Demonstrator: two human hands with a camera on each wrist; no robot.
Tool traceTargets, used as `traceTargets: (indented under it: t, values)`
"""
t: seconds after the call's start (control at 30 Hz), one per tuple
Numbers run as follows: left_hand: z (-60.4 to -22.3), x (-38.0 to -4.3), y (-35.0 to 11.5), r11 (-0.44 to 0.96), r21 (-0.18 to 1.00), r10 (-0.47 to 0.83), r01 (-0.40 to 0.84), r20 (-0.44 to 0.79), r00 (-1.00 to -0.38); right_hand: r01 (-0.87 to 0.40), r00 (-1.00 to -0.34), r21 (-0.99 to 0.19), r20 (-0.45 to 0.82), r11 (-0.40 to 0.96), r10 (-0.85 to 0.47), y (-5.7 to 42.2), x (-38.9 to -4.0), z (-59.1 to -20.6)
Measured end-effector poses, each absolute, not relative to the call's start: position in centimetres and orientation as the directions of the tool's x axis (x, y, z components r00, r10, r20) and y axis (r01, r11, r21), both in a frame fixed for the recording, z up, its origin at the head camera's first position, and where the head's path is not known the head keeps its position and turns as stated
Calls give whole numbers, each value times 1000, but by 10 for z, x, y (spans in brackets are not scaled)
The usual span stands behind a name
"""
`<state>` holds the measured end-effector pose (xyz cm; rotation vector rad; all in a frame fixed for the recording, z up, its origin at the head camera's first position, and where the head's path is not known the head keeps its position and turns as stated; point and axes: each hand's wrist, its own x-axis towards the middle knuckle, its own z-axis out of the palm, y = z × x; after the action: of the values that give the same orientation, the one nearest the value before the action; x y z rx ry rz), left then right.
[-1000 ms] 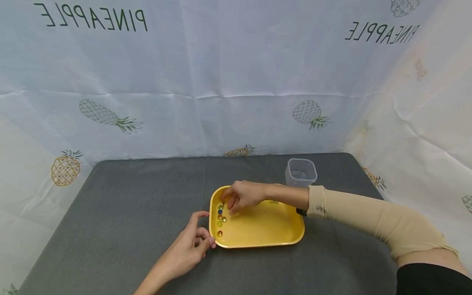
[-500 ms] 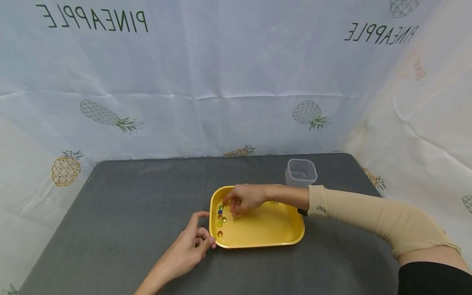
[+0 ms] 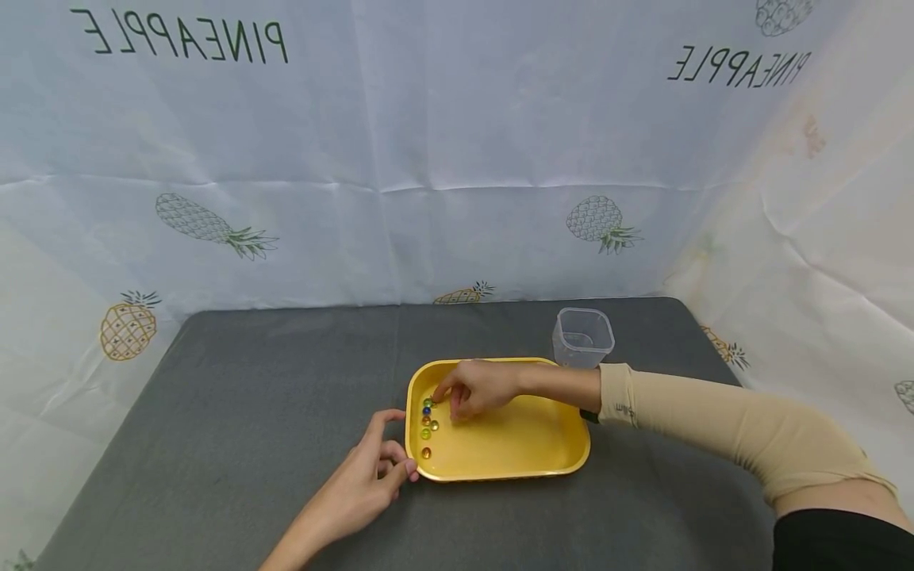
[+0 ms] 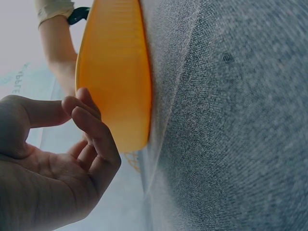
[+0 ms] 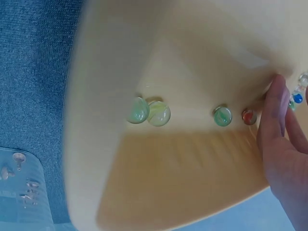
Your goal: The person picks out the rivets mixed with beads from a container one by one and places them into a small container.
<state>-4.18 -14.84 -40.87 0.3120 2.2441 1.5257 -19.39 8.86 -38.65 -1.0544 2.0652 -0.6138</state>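
Observation:
In the head view a yellow tray holds several glass marbles along its left end, among them a blue marble, a yellow-green marble and an amber marble. My right hand reaches in from the right, its index fingertip beside a green marble. In the right wrist view a red marble lies just beside the index finger; the thumb is mostly hidden there. My left hand touches the tray's left outer wall with relaxed fingers, its thumb at the near left corner.
A clear plastic container stands behind the tray's right end on the grey table. Toward the tray's other end, the right wrist view shows paired pale-green marbles and another green marble. A pineapple-print cloth hangs behind.
My right hand has dropped slightly toward the near side, its index fingertip moving down beside the green marble. The left hand and the tray stay in place.

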Motion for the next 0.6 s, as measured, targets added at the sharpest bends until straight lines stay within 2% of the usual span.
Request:
traceTargets:
  t: [0.23, 0.37, 0.47, 0.6]
  values:
    - [-409, -41, -149, 375, 926, 401, -48, -209, -892, -477, -363, -680, -425, 557, -829, 91, -192, -385]
    - [-408, -41, -150, 375, 926, 400, -48, -208, -892, -418, -389, -708, -427, 570, -816, 95, -190, -385]
    - [-407, -41, -150, 372, 927, 401, -51, -210, -892, -302, -428, -747, -448, 592, -785, 98, -188, -384]
    - [-407, -41, -149, 362, 931, 412, -56, -213, -886, -78, -460, -792, -510, 605, -727, 100, -184, -385]
